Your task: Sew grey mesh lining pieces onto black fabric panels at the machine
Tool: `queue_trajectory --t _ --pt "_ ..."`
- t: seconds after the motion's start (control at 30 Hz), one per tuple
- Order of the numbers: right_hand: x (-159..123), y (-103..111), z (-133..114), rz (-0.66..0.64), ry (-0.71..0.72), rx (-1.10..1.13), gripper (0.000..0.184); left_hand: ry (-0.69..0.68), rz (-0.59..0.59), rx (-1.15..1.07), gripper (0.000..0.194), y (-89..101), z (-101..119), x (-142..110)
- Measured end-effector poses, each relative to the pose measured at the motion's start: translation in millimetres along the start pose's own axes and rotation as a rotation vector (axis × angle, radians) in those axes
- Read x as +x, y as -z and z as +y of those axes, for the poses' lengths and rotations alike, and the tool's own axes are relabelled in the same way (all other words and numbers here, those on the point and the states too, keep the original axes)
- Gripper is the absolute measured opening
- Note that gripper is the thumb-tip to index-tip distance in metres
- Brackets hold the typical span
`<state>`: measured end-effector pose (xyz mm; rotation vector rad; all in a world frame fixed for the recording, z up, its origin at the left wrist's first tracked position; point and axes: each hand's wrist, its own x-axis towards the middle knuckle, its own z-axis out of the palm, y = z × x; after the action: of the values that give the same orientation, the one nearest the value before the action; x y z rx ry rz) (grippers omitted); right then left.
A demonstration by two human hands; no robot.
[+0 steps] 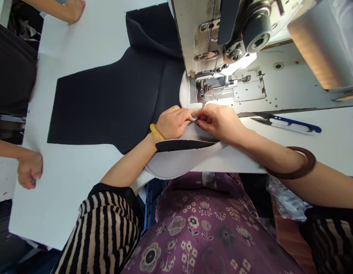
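A large dark fabric piece [108, 102] lies on the white table, its right side running to the sewing machine's needle and presser foot [203, 89]. Light grey mesh fabric [176, 161] with a stitched edge is joined to it and hangs slightly over the table's front edge. Just in front of the presser foot, my left hand [173, 123] is closed, pinching the fabric's edge. My right hand [219, 121] meets it there, thumb and fingers pinched on the same edge. The exact layers between the fingertips are partly hidden.
Thread snips [287, 122] with a blue handle lie right of my right hand. The machine head [207, 38] overhangs the work. Across the white table [79, 198], a co-worker's hands [30, 169] rest near the left edge. A metallic cylinder-like part [321, 49] juts in at upper right.
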<state>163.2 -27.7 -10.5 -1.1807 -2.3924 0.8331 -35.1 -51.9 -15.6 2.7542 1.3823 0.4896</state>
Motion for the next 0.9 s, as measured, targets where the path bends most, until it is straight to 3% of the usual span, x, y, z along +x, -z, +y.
queue_trajectory --t 0.2,0.33,0.5,0.63,0.9 --pt "-4.4 -2.6 2.6 0.035 0.031 0.017 0.026 0.055 -0.051 0.022 0.018 2.2 3.8 2.0" --pt "-3.3 -1.8 0.0 0.002 -0.028 0.051 0.026 0.017 -0.056 0.065 0.022 1.4 3.5 2.3" --pt "0.6 2.7 -6.7 -0.060 -0.125 0.008 0.029 -0.070 -0.008 0.130 0.032 -1.4 1.9 0.4" --pt "1.5 5.4 -7.2 -0.069 -0.153 0.046 0.022 -0.026 0.041 0.102 0.025 -2.1 1.2 3.0" --pt "19.3 8.4 -8.0 -0.040 -0.344 0.119 0.014 0.110 -0.137 0.012 0.008 0.1 -12.4 33.7"
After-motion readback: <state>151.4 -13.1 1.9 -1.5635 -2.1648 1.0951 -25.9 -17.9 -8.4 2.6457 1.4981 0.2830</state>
